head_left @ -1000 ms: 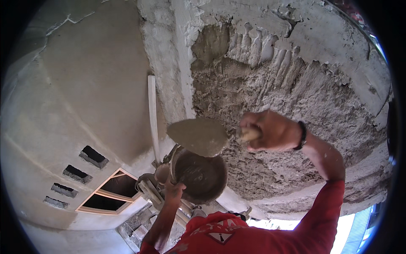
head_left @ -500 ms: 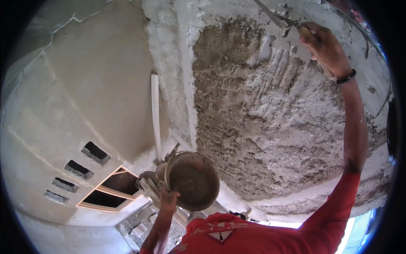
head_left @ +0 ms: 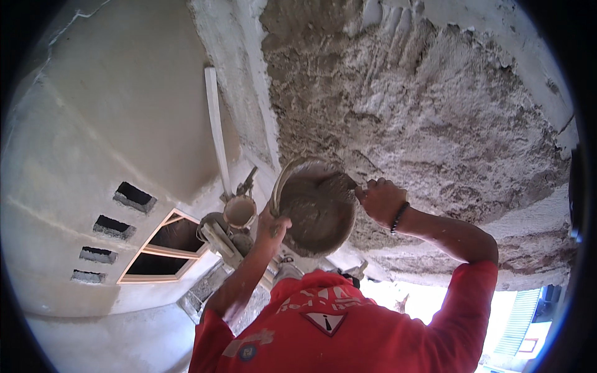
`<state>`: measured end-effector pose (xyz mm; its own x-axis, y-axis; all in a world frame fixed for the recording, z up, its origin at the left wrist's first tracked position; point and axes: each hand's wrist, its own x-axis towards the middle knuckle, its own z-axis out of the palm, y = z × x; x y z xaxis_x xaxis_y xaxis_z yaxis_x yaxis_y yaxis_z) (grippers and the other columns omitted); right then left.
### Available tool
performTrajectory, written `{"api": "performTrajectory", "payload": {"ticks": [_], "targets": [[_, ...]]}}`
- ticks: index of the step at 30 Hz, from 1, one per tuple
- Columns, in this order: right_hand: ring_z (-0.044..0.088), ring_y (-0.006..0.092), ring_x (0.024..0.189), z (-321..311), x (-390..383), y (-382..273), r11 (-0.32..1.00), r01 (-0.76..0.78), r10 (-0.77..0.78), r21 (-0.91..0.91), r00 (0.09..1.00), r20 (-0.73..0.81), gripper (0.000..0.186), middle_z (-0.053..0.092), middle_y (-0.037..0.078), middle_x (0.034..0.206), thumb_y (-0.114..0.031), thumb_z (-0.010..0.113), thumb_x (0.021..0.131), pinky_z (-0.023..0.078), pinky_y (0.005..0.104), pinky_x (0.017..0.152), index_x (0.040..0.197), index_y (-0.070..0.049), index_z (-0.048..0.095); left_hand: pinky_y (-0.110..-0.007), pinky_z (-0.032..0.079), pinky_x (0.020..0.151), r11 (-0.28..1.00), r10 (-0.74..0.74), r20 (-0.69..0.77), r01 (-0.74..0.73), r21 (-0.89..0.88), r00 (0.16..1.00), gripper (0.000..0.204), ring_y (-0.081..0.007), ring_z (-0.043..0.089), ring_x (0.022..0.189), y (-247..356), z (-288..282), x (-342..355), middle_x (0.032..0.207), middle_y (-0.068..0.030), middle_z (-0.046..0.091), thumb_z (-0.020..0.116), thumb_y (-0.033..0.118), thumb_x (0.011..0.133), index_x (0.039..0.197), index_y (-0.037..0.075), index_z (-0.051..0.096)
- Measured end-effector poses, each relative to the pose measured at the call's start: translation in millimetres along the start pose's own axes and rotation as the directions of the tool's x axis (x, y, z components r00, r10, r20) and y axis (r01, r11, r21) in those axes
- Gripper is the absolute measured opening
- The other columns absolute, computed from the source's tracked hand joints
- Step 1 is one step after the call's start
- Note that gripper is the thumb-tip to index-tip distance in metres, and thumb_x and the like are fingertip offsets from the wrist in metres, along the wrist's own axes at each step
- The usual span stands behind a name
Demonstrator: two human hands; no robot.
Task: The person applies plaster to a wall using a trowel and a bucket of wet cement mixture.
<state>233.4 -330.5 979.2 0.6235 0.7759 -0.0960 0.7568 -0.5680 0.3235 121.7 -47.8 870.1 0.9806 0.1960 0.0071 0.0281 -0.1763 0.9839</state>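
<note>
My left hand (head_left: 272, 229) grips the rim of a round bucket (head_left: 283, 186), raised in front of me with wet grey mortar (head_left: 308, 211) inside. My right hand (head_left: 381, 200) is closed on a trowel (head_left: 341, 186) at the bucket's right side, its blade down in the mortar and partly hidden. Beside and above the bucket is a rough, freshly coated wall surface (head_left: 423, 105), with paler smooth bands along its edges.
A white batten (head_left: 214, 124) leans at the left beside a smaller pail (head_left: 239, 211) and some boards (head_left: 221, 242). The smooth wall (head_left: 93, 143) on the left has several rectangular holes and a wooden window frame (head_left: 143, 267). Daylight shows through an opening at lower right.
My right hand has come down from the upper wall, bringing the trowel into the bucket. My left hand has lifted the bucket higher and slightly rightward.
</note>
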Motion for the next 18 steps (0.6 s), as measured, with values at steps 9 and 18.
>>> {"api": "performTrajectory", "payload": {"ticks": [9,18], "targets": [[0.066,0.0362,0.071,60,-23,-9,0.917,-0.063,-0.070,0.395,0.947,0.313,0.028,0.065,0.019,0.073,-0.029,0.054,0.087,0.054,0.0485,0.064,0.105,-0.012,0.067,-0.031,0.047,0.088,0.952,-0.188,-0.006,0.181,-0.249,0.982,0.070,-0.0205,0.056,0.099,53,49,12,0.112,-0.0110,0.060,0.056,0.006,0.056,0.125,-0.001,0.051],[0.066,0.0377,0.080,71,-36,-23,0.700,-0.107,-0.061,0.706,0.976,0.208,0.026,0.068,0.017,0.085,-0.029,0.056,0.084,0.054,0.0486,0.075,0.107,-0.018,0.063,-0.030,0.047,0.065,0.925,-0.252,-0.025,0.233,-0.301,0.968,0.039,-0.0151,0.055,0.076,50,45,-5,0.085,-0.0036,0.055,0.069,0.006,0.066,0.103,0.003,0.055]]}}
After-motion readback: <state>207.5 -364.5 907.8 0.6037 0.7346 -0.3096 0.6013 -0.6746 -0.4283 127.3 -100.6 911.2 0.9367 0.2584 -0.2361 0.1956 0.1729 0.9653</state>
